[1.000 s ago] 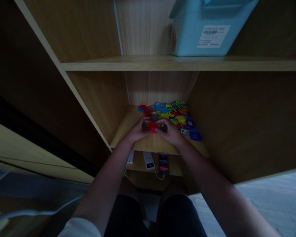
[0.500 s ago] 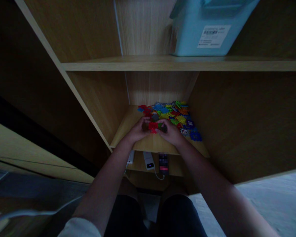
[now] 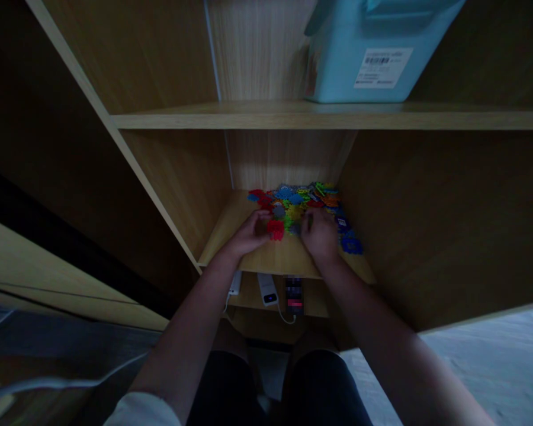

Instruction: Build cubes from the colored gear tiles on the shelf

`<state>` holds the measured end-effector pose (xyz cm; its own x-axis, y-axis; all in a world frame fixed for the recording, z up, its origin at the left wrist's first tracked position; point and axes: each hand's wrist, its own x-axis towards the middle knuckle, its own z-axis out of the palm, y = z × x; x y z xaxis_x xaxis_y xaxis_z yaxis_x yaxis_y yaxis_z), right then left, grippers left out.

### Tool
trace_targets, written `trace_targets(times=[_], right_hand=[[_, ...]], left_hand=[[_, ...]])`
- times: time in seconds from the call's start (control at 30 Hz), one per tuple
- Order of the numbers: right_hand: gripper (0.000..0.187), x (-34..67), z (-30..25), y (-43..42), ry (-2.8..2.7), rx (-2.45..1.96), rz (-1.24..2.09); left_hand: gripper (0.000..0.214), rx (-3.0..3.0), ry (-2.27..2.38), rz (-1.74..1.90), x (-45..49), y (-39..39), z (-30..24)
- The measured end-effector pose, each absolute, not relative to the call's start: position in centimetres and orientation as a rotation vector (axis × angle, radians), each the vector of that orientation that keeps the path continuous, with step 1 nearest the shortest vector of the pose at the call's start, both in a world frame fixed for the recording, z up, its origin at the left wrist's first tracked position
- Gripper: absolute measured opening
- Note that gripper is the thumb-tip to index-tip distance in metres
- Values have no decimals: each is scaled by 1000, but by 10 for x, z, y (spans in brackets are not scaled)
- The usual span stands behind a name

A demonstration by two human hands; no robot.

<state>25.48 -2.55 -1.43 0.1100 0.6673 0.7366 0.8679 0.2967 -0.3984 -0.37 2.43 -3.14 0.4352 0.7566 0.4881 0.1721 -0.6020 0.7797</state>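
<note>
Head view: left hand (image 3: 249,235) pinches a red toy piece (image 3: 275,229) between its fingers on the wooden shelf (image 3: 231,228). Right hand (image 3: 320,236) rests palm-down on the pile of colourful interlocking pieces (image 3: 299,201), its fingers slightly curled; whether they grip anything is unclear.
</note>
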Motion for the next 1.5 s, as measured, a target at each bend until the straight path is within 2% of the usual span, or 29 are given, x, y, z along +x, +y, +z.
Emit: trace_targets(times=[0.1,0.27,0.57,0.87,1.23,1.37,1.5], right_hand=[[23,258,-23,-28,-1408,-1600,-416],[31,256,-33,-27,-1370,-1713,-338],[48,247,-6,-33,-1558,-2090,-267],[56,261,2,-11,-1760,-2137,-173],[54,261,-4,-8,-1734,-1959,-208],[48,262,-3,-12,-1706,-1671,-289],[31,259,-2,-19,-1738,-1259,-223]], left_hand=[[64,2029,779,1164,-4,26,-32],[60,2008,798,1150,-6,27,-33],[54,1957,850,1184,-5,25,-32],[46,1916,919,1238,-4,23,-27],[41,1970,950,1250,-3,20,-25],[38,2022,986,1293,-2,16,-21],[33,2122,1049,1380,-1,10,-14]])
